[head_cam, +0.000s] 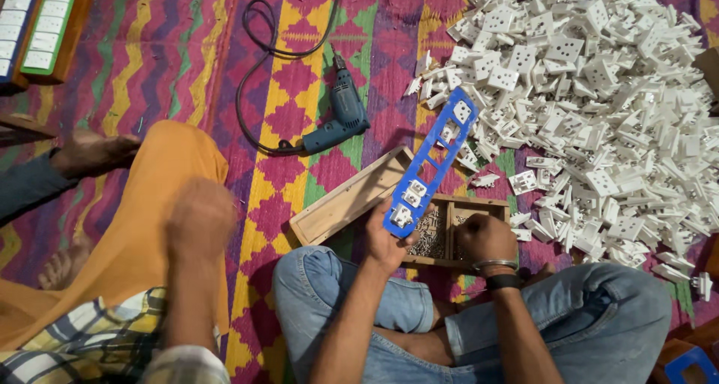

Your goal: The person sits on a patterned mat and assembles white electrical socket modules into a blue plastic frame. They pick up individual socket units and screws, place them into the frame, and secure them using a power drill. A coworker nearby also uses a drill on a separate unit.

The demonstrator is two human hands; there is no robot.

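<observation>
A heap of white socket modules point(592, 92) covered the patterned rug point(299, 77). The blue switch-plate frame point(431, 163) slanted above the wooden tray point(352, 200), gripped by the left hand point(387, 242). The right hand point(483, 238) was fisted over the tray's screws point(428, 242).

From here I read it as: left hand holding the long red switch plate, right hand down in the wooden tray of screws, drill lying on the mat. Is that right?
Not quite: the plate is blue, not red, as the head view shows. The rest holds: the left hand grips its lower end, the right hand is over the wooden tray of screws, and the drill lies on the mat.
</observation>
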